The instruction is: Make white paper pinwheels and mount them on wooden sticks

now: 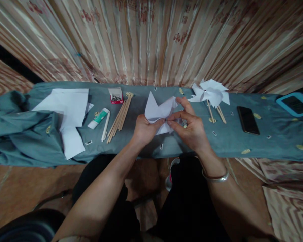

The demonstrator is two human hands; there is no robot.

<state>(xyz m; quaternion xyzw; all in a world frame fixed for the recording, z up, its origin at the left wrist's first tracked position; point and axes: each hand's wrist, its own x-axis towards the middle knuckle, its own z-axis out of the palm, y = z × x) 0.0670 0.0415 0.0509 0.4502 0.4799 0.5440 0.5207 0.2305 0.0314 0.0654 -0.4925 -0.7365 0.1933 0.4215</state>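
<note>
A white paper pinwheel (158, 111) with folded blades is held above the cloth-covered table in front of me. My left hand (145, 127) grips its lower left side, thumb pressed near the centre. The thumb and index finger of my right hand (189, 125) pinch at the pinwheel's centre, where something small and shiny shows; its exact shape is too small to tell. A finger of the same hand touches the upper right blade. Further right, finished-looking white pinwheels (213, 92) on wooden sticks (221, 114) lie on the cloth.
Left on the table (151, 153) are wooden sticks (120, 119), a red-and-white box (116, 96) of small metal pieces, a white pen (105, 126), a green-and-white tube (98, 118) and white paper (73, 107). A black phone (247, 120) and a blue-framed device (296, 104) lie right.
</note>
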